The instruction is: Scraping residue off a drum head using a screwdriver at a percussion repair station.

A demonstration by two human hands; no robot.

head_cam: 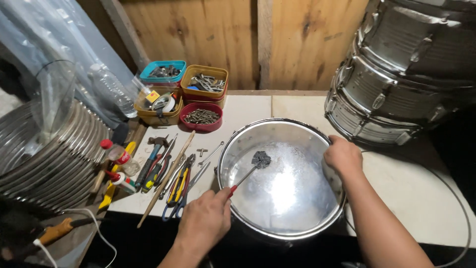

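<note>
A single head-worn camera looks steeply down and forward from above a workbench (pixel 396 178), close enough that both forearms enter from the bottom edge. It faces a wooden wall (pixel 208 34) at the bench's far side. The view centres on a round metal drum shell (pixel 282 233), with hand tools (pixel 171 171) to its left.

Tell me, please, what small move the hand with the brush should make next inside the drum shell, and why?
Probably sweep the brush toward the nearer inside wall. The left hand holds its red-tipped handle, the bristles rest near the middle of the drum shell, and the right hand grips the far rim, steadying it.
</note>
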